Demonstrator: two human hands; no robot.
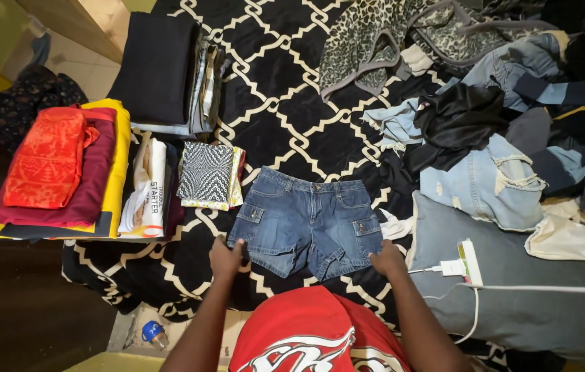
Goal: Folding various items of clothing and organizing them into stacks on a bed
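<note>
A pair of blue denim shorts [309, 220] lies flat on a black bedspread with a cream lattice pattern [271, 89], waistband away from me. My left hand [227, 258] rests on the hem of the left leg. My right hand [387, 260] presses on the hem of the right leg. Whether the fingers pinch the cloth or only lie on it is unclear.
Folded stacks sit at the left: red and maroon on yellow [58, 169], a dark pile [161, 69], a patterned black-and-white piece [208, 174]. A heap of unfolded clothes [506, 117] fills the right. A grey pillow [513, 289] carries a white charger and cable [461, 265].
</note>
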